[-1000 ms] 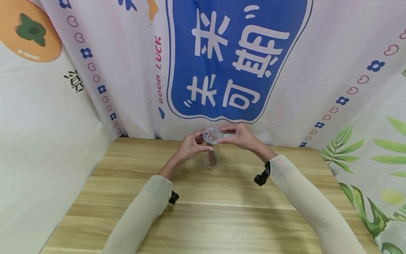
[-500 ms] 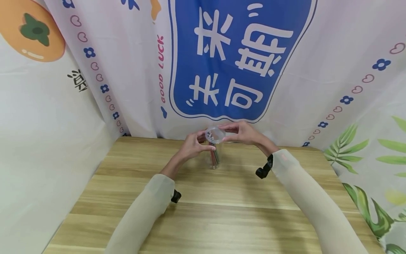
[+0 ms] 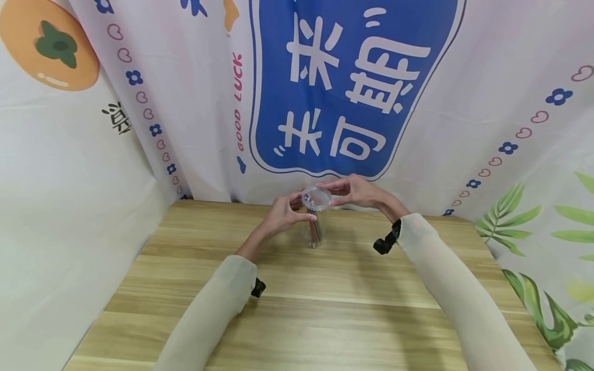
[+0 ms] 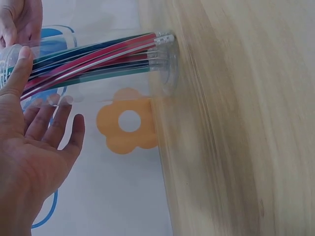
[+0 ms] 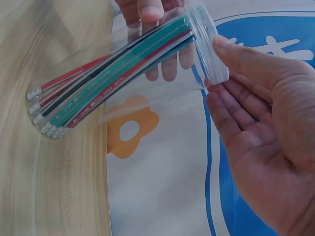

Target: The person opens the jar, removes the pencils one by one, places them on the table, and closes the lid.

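Note:
A tall clear plastic jar (image 5: 142, 93) stands upright near the back of the table with several pencils (image 5: 118, 69) leaning inside, red, green and dark, their white eraser ends at the bottom. My left hand (image 3: 282, 214) holds the jar's upper part, thumb on the near side and fingers round the far side. On top sits a round translucent lid (image 5: 212, 44). My right hand (image 3: 359, 191) grips the lid's rim between thumb and fingers. In the left wrist view, the jar's base (image 4: 172, 64) rests at the table's back edge.
The wooden table (image 3: 325, 319) reaches back to a printed cloth (image 3: 204, 129) hanging close behind the jar. Another cloth with green leaves (image 3: 520, 216) hangs at the right, and a pale one (image 3: 69, 206) at the left.
The head view has shifted slightly, so everything appears a little farther right. Both hands stay on the jar and lid; the right hand's fingers have shifted slightly at the rim.

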{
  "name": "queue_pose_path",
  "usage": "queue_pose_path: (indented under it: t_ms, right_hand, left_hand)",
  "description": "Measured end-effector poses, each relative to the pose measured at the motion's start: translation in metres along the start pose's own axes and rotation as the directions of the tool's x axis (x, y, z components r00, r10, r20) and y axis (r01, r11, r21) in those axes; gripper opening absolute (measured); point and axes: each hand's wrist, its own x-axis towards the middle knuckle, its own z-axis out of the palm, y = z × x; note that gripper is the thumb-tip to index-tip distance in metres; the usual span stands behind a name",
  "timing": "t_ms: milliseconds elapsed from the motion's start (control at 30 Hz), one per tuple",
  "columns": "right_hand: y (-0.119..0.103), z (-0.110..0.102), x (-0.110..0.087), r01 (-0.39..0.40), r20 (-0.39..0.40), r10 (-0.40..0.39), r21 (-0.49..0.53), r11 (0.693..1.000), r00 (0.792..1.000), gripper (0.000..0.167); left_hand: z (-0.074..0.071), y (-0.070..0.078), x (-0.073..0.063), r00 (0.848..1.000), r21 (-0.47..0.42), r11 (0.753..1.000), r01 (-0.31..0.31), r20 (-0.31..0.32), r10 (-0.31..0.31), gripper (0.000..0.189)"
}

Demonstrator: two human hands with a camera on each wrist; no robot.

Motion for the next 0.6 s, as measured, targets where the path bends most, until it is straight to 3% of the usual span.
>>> queue_pose_path:
  t_ms: [367,600]
  right_hand:
    - [-0.006,0.01,-0.012,0.04,-0.111,-0.045,-0.049,0.998,0.993,0.05]
    - [-0.015,0.021,-0.014,0.086,-0.231,-0.105,-0.092,0.992,0.967,0.049]
  left_hand:
    - [0.003,-0.002,0.001,1.0,-0.003,1.0,-0.026,-0.004,0.026,0.071]
    - [0.001,0.0,-0.001,1.0,-0.002,1.0,-0.022,-0.007,0.022,0.074]
